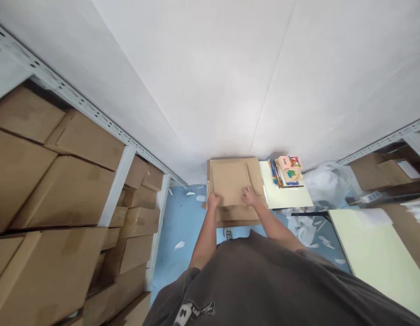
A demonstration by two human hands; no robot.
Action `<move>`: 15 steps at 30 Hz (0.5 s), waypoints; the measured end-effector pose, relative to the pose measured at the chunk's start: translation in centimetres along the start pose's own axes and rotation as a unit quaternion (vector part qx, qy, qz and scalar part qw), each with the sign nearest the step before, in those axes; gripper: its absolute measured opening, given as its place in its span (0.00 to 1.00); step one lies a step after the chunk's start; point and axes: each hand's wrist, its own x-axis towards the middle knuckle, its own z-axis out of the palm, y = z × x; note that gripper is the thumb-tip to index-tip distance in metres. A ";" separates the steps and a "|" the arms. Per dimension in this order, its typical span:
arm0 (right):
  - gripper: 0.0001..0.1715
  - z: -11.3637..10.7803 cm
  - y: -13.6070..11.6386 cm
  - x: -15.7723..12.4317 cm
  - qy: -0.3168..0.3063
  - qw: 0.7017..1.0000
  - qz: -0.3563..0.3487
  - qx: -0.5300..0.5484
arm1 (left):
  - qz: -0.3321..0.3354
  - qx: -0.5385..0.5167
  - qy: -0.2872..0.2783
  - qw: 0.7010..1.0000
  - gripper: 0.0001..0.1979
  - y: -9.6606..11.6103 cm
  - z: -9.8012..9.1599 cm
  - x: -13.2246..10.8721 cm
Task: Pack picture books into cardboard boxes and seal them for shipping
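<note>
A flat piece of brown cardboard point(230, 181) lies on top of other cardboard at the small table by the wall. My left hand point(214, 200) is closed around its left edge, near the front corner. On the right, my right hand point(249, 195) has its fingers bent against the cardboard, close to a raised strip or fold point(248, 174). The fingertips there are small in view, but they appear to pinch the cardboard's edge. More cardboard point(237, 213) shows below both hands, at the front.
Beside the cardboard, several books point(288, 171) are stacked on a pale board point(284, 198). Metal shelving point(116, 185) full of boxes point(60, 190) stands at left. Plastic bags point(328, 181) and a pale tabletop point(376, 253) are at right. Paper scraps point(303, 231) litter the blue floor point(176, 222).
</note>
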 end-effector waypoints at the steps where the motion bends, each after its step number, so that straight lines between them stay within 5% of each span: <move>1: 0.41 0.3 -0.7 0.0 -0.004 1.000 0.004 -0.011 | -0.014 -0.014 -0.002 1.000 0.15 -0.9 -0.6 0.3; 6: 0.41 0.5 -3.3 -0.1 -0.033 0.999 -0.026 -0.028 | -0.046 -0.090 0.006 0.995 0.06 -3.8 -2.8 0.8; 10: 0.44 -0.3 -3.8 0.4 0.051 0.994 -0.019 0.098 | -0.038 -0.239 -0.016 0.970 0.12 -4.4 -3.7 0.2; 15: 0.51 -3.6 -2.5 -0.3 0.119 0.902 0.041 0.413 | 0.018 -0.409 -0.077 0.909 0.25 -2.0 -4.2 -0.4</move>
